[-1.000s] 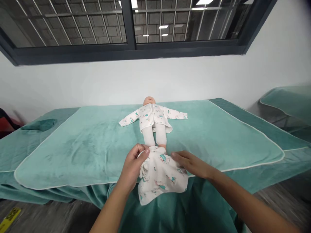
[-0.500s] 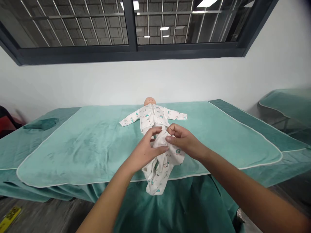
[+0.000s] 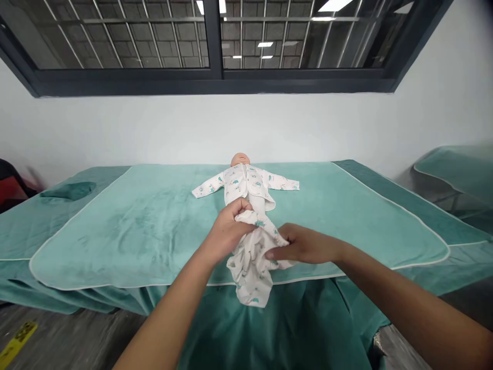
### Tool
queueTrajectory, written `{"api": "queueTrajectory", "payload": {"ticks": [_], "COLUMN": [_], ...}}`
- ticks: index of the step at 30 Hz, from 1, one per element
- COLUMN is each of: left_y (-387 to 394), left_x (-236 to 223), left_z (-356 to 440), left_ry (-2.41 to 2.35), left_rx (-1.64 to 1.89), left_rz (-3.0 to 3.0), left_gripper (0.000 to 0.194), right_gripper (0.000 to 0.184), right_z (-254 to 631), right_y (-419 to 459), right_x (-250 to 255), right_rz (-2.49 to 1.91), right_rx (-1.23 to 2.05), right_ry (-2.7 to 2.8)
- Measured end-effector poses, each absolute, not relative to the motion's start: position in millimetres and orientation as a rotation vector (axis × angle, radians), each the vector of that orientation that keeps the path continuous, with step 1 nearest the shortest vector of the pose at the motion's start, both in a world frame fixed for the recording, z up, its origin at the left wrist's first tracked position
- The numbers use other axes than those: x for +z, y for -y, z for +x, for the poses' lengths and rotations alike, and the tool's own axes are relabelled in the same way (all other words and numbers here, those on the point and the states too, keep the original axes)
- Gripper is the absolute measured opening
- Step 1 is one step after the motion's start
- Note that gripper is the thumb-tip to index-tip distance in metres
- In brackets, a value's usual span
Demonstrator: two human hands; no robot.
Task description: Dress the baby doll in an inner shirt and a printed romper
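A baby doll (image 3: pixel 240 159) lies on its back on the bed, head toward the wall, its arms inside the spread sleeves of a white printed jacket (image 3: pixel 246 181). Over the doll's lower end I hold a pair of white printed baby pants (image 3: pixel 254 275), bunched, with one part hanging past the bed's front edge. My left hand (image 3: pixel 228 231) is closed on the upper part of the cloth. My right hand (image 3: pixel 304 244) grips its right side between thumb and fingers. The doll's legs are mostly hidden behind the pants and hands.
A light green blanket (image 3: pixel 127 231) with white piping covers the darker green bed (image 3: pixel 42 226). Behind it rises a white wall (image 3: pixel 173 128) under a dark-framed window (image 3: pixel 223 82). Another green-covered surface (image 3: pixel 458 164) stands at the right. A yellow strip (image 3: pixel 19 341) marks the floor.
My right hand has moved down and slightly right along the pants, away from the upper edge. My left hand has closed more firmly on the cloth, which is now more bunched.
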State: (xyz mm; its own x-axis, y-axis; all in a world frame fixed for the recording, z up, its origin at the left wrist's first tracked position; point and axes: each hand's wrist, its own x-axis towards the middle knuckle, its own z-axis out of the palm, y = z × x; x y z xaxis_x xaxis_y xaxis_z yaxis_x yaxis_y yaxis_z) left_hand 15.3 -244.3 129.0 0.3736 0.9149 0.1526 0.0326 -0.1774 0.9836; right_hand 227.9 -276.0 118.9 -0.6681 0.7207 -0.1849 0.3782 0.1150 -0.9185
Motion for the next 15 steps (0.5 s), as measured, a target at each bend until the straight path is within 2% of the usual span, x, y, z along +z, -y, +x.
{"api": "queueTrajectory", "payload": {"ticks": [3,9,12,15], "left_y": [245,244,244,244], "left_x": [133,132,125,119], "left_z": [10,-4,-2,5], "left_ry": [-0.901,-0.743,-0.692,-0.703], "left_rx": [0.913,0.542,0.807,1.024], "left_rz": [1.556,1.490,1.284,1.106], "left_gripper": [0.016,0.033,0.031,0.031], "right_gripper": [0.022,0.023,0.025,0.025], "right_z": [232,227,220,216], "right_y": [273,263,264,265], "right_x": [119,118,109,103], "right_rz": [-1.041,-0.818,-0.796,-0.785], "right_rx": [1.505,1.503,1.560,1.653], "right_ry": [1.809,1.246,1.251,1.541]}}
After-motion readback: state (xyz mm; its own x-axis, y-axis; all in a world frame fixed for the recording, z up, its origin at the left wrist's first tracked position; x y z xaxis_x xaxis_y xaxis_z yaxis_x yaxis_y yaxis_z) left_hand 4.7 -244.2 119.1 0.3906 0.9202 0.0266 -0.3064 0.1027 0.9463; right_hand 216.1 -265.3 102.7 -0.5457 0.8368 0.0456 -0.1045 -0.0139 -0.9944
